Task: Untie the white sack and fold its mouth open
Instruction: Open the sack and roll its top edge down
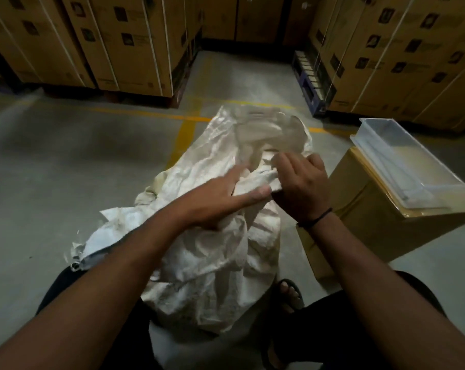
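Steadying was done by the left hand (220, 200), grip spread flat on the white sack (207, 252), so the bunched mouth (263, 178) could be pinched by the right hand (300, 185).

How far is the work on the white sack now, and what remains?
Done: unclear; no tie shows, but blur hides the neck. In hand: the right hand pinches bunched cloth of the white sack, and the left hand lies on it with straight fingers. Left: the mouth is crumpled, not folded open.
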A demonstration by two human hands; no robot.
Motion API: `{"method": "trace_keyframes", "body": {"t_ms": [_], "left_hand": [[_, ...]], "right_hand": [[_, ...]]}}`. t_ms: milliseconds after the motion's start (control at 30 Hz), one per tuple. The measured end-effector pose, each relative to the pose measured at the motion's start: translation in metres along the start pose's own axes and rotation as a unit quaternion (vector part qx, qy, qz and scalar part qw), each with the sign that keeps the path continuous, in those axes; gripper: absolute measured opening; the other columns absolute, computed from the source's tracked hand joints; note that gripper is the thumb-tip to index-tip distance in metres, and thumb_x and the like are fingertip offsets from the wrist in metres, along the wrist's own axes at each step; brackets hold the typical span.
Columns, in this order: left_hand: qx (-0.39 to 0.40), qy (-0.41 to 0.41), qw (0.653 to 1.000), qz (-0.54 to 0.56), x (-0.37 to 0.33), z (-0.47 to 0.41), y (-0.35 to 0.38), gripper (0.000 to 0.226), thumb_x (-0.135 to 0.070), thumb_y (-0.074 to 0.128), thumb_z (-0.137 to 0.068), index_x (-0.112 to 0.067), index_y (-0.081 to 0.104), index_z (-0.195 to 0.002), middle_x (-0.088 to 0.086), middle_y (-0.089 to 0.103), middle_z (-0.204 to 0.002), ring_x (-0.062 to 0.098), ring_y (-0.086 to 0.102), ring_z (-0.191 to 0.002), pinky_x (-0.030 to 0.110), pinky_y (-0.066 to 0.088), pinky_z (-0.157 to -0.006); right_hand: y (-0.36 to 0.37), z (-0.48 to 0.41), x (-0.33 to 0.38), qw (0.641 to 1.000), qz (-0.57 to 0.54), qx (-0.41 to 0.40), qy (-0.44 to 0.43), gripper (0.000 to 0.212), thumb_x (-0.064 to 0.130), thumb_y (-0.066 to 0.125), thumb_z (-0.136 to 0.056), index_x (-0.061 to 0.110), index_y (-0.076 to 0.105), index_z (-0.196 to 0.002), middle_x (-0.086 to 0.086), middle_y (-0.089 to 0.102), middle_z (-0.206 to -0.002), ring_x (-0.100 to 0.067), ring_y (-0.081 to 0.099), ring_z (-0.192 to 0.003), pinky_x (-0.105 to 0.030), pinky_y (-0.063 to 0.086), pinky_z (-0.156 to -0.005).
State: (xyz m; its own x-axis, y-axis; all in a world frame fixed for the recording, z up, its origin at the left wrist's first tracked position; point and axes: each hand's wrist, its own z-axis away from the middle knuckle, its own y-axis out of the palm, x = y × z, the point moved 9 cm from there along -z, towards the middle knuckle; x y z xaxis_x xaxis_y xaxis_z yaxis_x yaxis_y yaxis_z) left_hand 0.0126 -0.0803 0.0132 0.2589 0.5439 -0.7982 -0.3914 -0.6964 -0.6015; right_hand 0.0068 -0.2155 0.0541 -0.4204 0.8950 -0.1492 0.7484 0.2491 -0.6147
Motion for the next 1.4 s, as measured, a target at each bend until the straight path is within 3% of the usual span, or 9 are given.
{"method": "trace_keyframes", "body": {"t_ms": [167,300,433,567,733,867,1033,1233,1400], "left_hand": [[0.012,-0.002,0.998,-0.067,0.001,0.003,-0.006,0.040,-0.060,0.059,-0.091,-0.029,0.063,-0.116,-0.006,0.070,-0.116,0.007,0.064,-0.099,0.026,0.051,-0.088],[-0.053,0.036,0.977,-0.201,0.002,0.001,-0.009,0.056,-0.038,0.069,-0.088,-0.025,0.049,-0.139,0.004,0.067,-0.124,0.026,0.063,-0.109,0.035,0.049,-0.079],[-0.128,0.146,0.897,-0.398,-0.018,0.008,0.006,0.055,-0.042,0.059,-0.084,-0.025,0.051,-0.136,0.002,0.069,-0.115,0.030,0.068,-0.095,0.033,0.040,-0.061],[-0.207,0.227,0.858,-0.410,-0.040,0.014,0.006,0.046,-0.044,0.047,-0.085,-0.017,0.063,-0.118,0.004,0.067,-0.097,0.030,0.065,-0.074,0.030,0.034,-0.054],[-0.058,-0.007,0.977,-0.204,0.005,-0.003,-0.018,0.061,-0.055,0.059,-0.076,-0.036,0.046,-0.132,-0.006,0.068,-0.114,0.020,0.064,-0.101,0.039,0.054,-0.078],[-0.064,0.032,0.900,-0.430,-0.009,-0.001,-0.019,0.050,-0.029,0.062,-0.080,-0.026,0.051,-0.128,0.001,0.068,-0.106,0.029,0.063,-0.098,0.037,0.043,-0.075],[-0.251,0.242,0.780,-0.520,-0.072,0.020,-0.012,0.025,-0.016,0.041,-0.086,-0.018,0.065,-0.094,0.006,0.064,-0.086,0.031,0.061,-0.085,0.043,0.045,-0.081],[0.026,-0.046,0.877,-0.478,-0.028,0.007,-0.003,0.069,-0.063,0.058,-0.083,-0.017,0.047,-0.134,0.008,0.055,-0.131,0.031,0.050,-0.120,0.045,0.039,-0.102],[0.026,-0.067,0.910,-0.408,-0.026,-0.007,-0.025,0.043,-0.061,0.069,-0.079,-0.028,0.068,-0.107,0.000,0.071,-0.104,0.024,0.065,-0.092,0.034,0.052,-0.073]], "right_hand": [[0.002,-0.001,0.030,0.993,-0.073,0.010,-0.087,0.021,0.015,0.059,-0.091,0.014,0.057,-0.112,-0.002,0.065,-0.132,-0.019,0.064,-0.118,-0.043,0.041,-0.096],[0.044,0.008,0.032,0.943,-0.183,0.267,-0.080,0.088,0.019,0.071,-0.070,0.017,0.034,-0.149,-0.005,0.062,-0.130,-0.027,0.062,-0.107,-0.038,0.046,-0.091],[0.063,0.026,0.025,0.866,-0.327,0.377,0.027,0.074,0.037,0.077,-0.073,0.036,0.047,-0.140,0.006,0.066,-0.126,-0.014,0.065,-0.102,-0.035,0.053,-0.084],[0.047,0.011,0.002,0.944,-0.192,0.263,0.046,0.036,0.042,0.074,-0.075,0.027,0.069,-0.107,-0.001,0.072,-0.092,-0.024,0.065,-0.080,-0.036,0.051,-0.061],[-0.015,0.001,0.010,0.998,-0.017,-0.040,-0.039,0.036,0.043,0.068,-0.091,0.007,0.072,-0.096,-0.010,0.067,-0.087,-0.030,0.061,-0.076,-0.037,0.044,-0.052],[0.002,0.000,0.026,0.995,-0.051,0.046,-0.076,0.038,0.031,0.071,-0.086,0.011,0.067,-0.119,-0.008,0.068,-0.119,-0.031,0.063,-0.100,-0.042,0.048,-0.080],[0.035,0.017,0.029,0.801,-0.448,0.387,0.090,0.051,0.033,0.085,-0.076,0.034,0.056,-0.118,0.022,0.063,-0.109,0.003,0.059,-0.095,-0.015,0.046,-0.080],[0.020,0.005,0.011,0.972,-0.155,0.168,0.057,0.033,0.033,0.076,-0.069,0.019,0.064,-0.095,-0.002,0.068,-0.086,-0.028,0.064,-0.078,-0.035,0.042,-0.068],[0.018,0.005,0.038,0.985,-0.124,0.114,0.027,0.034,0.032,0.066,-0.074,0.013,0.056,-0.101,-0.008,0.060,-0.091,-0.033,0.059,-0.081,-0.041,0.042,-0.072]]}}
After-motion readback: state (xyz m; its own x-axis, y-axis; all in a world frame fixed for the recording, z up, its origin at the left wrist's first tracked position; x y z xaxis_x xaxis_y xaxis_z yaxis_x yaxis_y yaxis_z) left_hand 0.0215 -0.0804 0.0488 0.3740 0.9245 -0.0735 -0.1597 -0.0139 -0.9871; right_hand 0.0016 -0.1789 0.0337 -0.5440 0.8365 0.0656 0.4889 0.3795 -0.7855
